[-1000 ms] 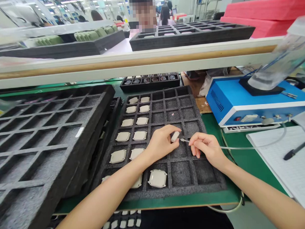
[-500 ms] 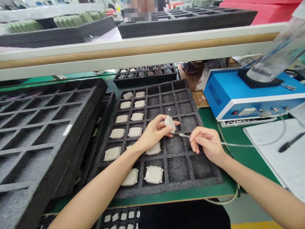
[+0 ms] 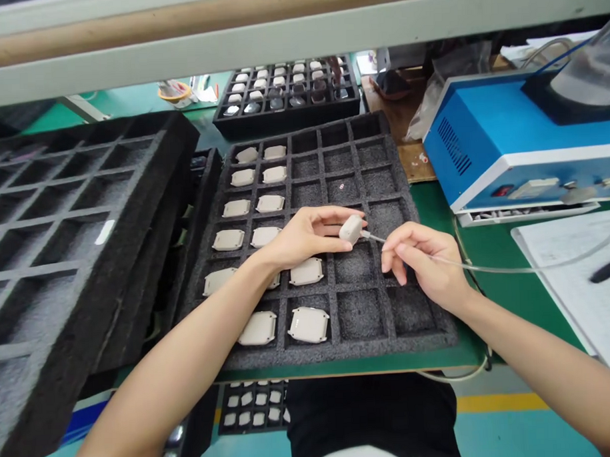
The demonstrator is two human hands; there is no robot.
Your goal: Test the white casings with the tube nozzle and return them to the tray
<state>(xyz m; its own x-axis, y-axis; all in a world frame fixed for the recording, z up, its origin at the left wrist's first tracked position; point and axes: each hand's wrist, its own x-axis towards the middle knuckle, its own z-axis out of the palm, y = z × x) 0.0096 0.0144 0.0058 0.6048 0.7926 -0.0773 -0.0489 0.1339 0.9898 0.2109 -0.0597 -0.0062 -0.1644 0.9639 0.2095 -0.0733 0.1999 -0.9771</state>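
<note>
My left hand (image 3: 310, 236) grips a beige watch case (image 3: 352, 229) between thumb and fingers, tilted above the black foam tray (image 3: 309, 355). In my right hand (image 3: 429, 259) is a clear thin tube (image 3: 516, 269), pinched close to its pale tip. That tip meets the right side of the watch case or lies just beside it; I cannot tell which. Below, the tray's left columns hold more beige watch cases (image 3: 309, 324), while bare compartments (image 3: 359, 316) show on its right side. Part of the tray is hidden under my left forearm.
On the right stands a blue machine (image 3: 536, 134) near papers (image 3: 550, 246) and a black pen (image 3: 608, 270). Stacked foam trays (image 3: 94, 296) rise on the left. Behind lies another filled tray (image 3: 286, 116). A shelf beam (image 3: 278, 39) crosses above.
The view has tipped downward. My left hand has turned the watch case, and the tube's tip, apart from it before, is now at its side.
</note>
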